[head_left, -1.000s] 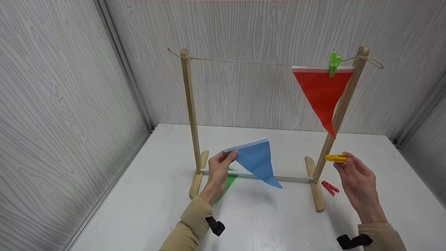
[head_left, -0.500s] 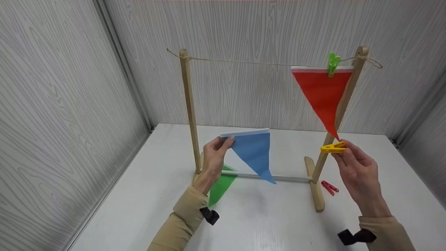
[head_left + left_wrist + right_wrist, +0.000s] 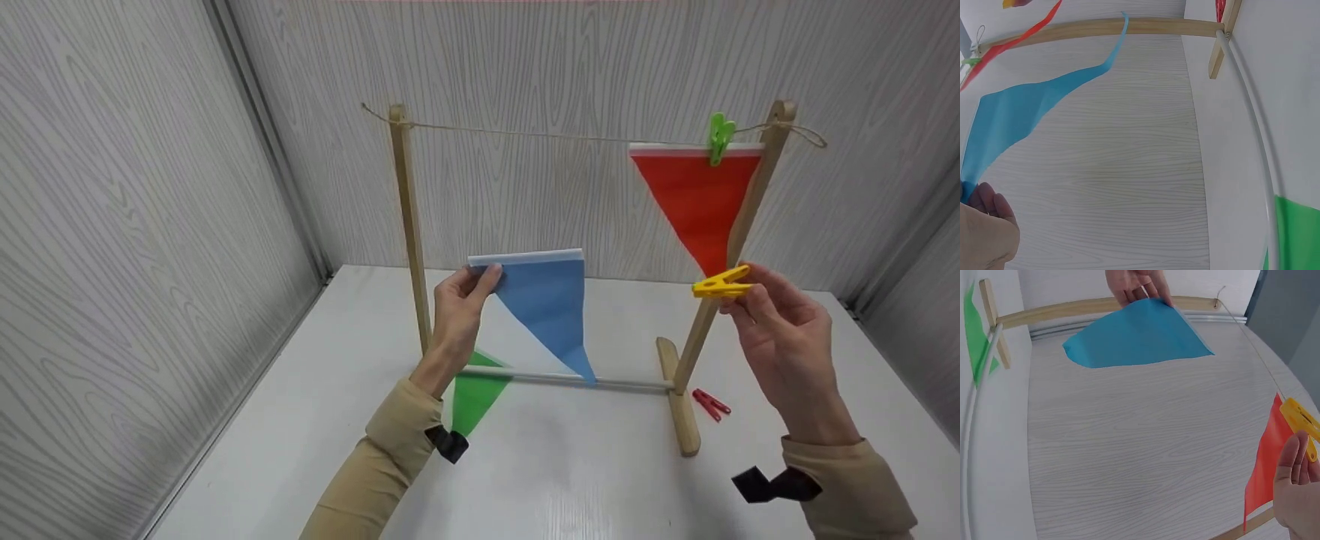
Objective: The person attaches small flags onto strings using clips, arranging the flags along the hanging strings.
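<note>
My left hand [image 3: 459, 315] pinches the upper left corner of a blue triangular flag [image 3: 551, 300], thumb in front. The flag hangs below the string [image 3: 525, 133], its white top edge nearly level and its tip curling down. In my right hand [image 3: 787, 337], thumb and fingers pinch a yellow clothespin [image 3: 721, 284], which points left and overlaps the tip of a red pennant [image 3: 697, 202] in the head view. A green clothespin [image 3: 720, 139] fixes that pennant to the string. The right wrist view also shows the yellow clothespin [image 3: 1300, 419] at my fingertips.
The string runs between two wooden posts, the left post [image 3: 409, 225] and the right post [image 3: 750, 202]. A white rod [image 3: 630, 383] joins them low down. A green flag [image 3: 480, 394] lies by the rod at left. A red clothespin [image 3: 711, 404] lies right of the stand's foot [image 3: 682, 420].
Both hands have risen, the left with the blue flag and the right with the yellow clothespin. The flag's top edge has gone from slanted to nearly level, and more of the green flag shows.
</note>
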Available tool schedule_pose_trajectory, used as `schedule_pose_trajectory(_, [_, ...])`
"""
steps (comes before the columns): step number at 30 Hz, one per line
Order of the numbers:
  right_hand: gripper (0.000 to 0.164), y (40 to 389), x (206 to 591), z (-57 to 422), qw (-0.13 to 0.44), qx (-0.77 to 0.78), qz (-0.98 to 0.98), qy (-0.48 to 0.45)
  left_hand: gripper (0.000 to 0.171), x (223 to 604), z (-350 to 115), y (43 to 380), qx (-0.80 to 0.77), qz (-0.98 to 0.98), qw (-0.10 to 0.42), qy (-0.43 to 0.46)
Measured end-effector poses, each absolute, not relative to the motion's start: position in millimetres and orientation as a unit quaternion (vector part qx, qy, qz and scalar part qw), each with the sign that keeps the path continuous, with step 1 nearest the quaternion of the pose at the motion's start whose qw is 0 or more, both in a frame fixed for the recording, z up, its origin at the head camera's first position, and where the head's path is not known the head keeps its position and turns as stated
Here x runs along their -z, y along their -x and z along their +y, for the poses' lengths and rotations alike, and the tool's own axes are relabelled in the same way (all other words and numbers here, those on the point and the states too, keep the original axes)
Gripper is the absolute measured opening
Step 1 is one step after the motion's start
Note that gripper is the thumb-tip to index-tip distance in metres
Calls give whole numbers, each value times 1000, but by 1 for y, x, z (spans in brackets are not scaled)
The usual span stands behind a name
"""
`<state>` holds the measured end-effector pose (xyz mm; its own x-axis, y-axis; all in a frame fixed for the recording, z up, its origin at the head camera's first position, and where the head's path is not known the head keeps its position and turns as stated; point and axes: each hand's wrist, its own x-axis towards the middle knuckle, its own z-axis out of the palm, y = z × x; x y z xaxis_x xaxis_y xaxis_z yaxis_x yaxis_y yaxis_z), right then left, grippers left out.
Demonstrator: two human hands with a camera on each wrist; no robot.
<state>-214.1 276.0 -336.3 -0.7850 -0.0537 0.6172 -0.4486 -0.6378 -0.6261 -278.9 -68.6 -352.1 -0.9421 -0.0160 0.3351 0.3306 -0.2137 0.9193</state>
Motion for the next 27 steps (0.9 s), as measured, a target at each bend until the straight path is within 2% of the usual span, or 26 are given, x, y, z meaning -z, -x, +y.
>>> schedule_pose_trajectory(9, [34, 222, 306, 265, 122, -841, -420, -319, 23, 334, -64, 284, 762, -620, 130, 135])
schedule_pose_trajectory(19, [31, 237, 277, 248, 175, -819, -473, -273, 24, 315, -61, 289, 752, -628, 141, 144])
schedule_pose_trajectory(27, [31, 253, 259, 236, 163, -823, -464, -285, 27, 301, -56, 294, 742, -636, 153, 147])
